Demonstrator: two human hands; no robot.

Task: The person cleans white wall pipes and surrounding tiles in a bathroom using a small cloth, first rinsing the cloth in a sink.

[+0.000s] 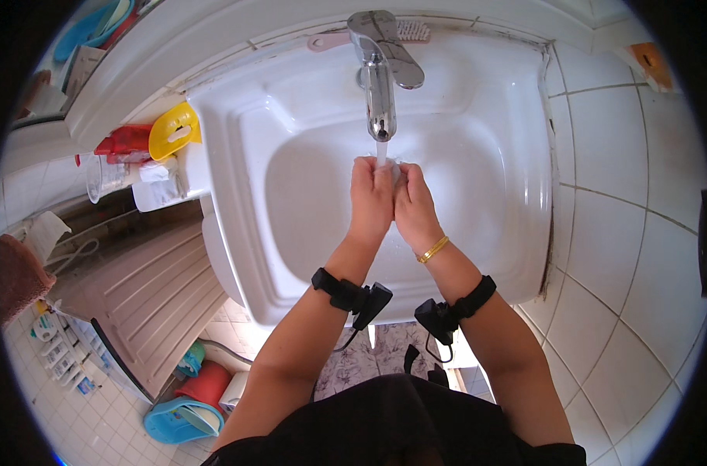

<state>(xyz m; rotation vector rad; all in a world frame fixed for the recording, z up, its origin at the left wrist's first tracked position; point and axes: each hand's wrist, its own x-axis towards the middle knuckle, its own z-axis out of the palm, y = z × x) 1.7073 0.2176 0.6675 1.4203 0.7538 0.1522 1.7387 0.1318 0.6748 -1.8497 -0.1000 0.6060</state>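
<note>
Water runs from the chrome faucet point(381, 110) onto my hands over a white washbasin point(307, 192). My left hand point(372, 195) and my right hand point(412, 198) are pressed side by side right under the spout, fingers curled inward. Something pale and greyish point(396, 172) shows between the fingers. Whether it is a wet cloth or splashing water, I cannot tell, and the palms are hidden. A gold bracelet point(433, 250) circles my right wrist. Black straps with small devices sit on both forearms, the left device point(372, 304) and the right device point(438, 320) hanging inward.
Behind the faucet lies a pink-handled brush point(330, 41). Left of the basin are a yellow plastic holder point(173, 133), a red package point(126, 143) and a clear cup point(106, 177). A ridged washing-machine lid point(155, 291) stands lower left, near blue point(173, 422) and red basins point(208, 381). Tiled wall point(604, 233) borders the right.
</note>
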